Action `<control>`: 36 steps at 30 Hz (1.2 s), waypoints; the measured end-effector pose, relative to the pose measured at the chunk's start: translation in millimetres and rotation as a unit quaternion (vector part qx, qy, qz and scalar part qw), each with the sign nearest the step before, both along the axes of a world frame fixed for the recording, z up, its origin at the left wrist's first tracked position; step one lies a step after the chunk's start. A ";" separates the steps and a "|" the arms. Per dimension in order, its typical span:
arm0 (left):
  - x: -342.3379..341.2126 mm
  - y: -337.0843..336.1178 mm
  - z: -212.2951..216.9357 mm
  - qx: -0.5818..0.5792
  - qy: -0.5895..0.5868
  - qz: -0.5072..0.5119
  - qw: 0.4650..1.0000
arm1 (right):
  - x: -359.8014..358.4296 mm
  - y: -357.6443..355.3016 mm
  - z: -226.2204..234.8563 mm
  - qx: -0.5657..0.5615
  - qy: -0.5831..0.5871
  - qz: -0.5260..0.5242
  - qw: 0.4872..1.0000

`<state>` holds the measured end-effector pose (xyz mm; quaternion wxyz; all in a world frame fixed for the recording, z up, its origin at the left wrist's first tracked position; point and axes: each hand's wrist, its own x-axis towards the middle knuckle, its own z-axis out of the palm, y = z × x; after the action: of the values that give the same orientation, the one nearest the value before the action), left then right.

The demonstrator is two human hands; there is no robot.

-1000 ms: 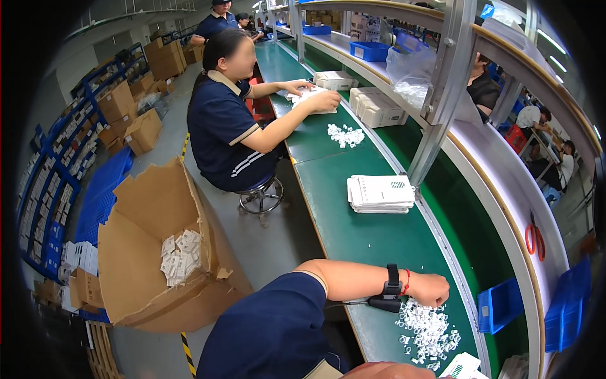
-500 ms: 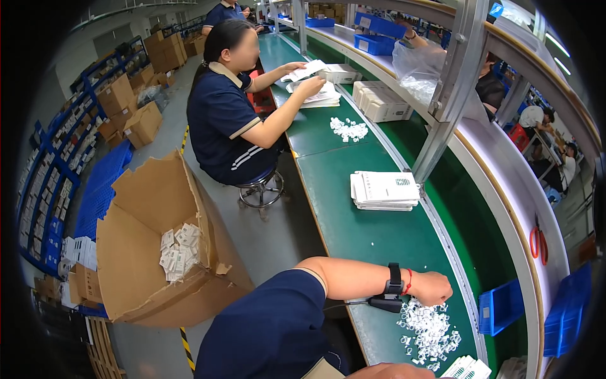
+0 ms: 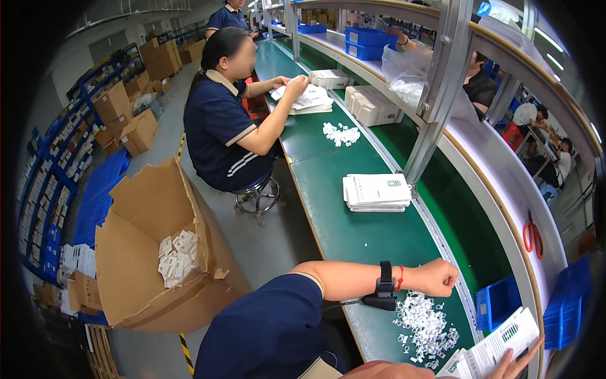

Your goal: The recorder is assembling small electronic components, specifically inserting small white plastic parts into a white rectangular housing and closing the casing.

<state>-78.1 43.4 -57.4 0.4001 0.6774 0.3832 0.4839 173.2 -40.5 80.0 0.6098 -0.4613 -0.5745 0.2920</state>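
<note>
At the left of the scene, an open cardboard box (image 3: 158,252) sits on the floor holding a scatter of small white packets, with a seated co-worker (image 3: 230,120) beyond it sorting leaflets at the far end of the green table (image 3: 353,234). Your left hand (image 3: 442,276) is stretched across the near table, its fingers curled into a closed fist, and whether anything is held inside it cannot be told; it rests just above the loose heap of small white plastic pieces (image 3: 426,325), touching or nearly touching its far edge. A black wrist strap (image 3: 384,287) trails its clip beside that heap, and a careless sweep of your forearm would likely scatter the pieces toward the table edge or the blue bin (image 3: 499,303) at right. At the lower right, your right hand (image 3: 521,363) shows only fingertips, spread fairly flat on a printed white leaflet (image 3: 492,347); pressing unevenly there could crease the sheet or slide it onto the pieces. A stack of white booklets (image 3: 377,191) lies farther along, well apart.
</note>
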 end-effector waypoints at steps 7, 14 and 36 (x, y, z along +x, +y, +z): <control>12.0 -24.9 95.0 0.062 -0.110 -0.091 0.988 | -15.5 4.4 11.1 -0.103 -0.223 0.045 0.968; 56.8 -48.2 131.7 0.099 -0.188 -0.160 0.964 | -19.1 -0.5 -3.8 -0.083 -0.090 0.112 0.986; 66.8 -39.0 118.6 0.217 -0.088 -0.108 0.966 | -7.6 -2.8 -9.5 0.047 -0.236 0.073 0.968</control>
<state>-11.3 4.5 61.2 0.3253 0.7399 0.1570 0.5676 165.7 -43.3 70.5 0.4549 -0.4447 -0.7476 0.1909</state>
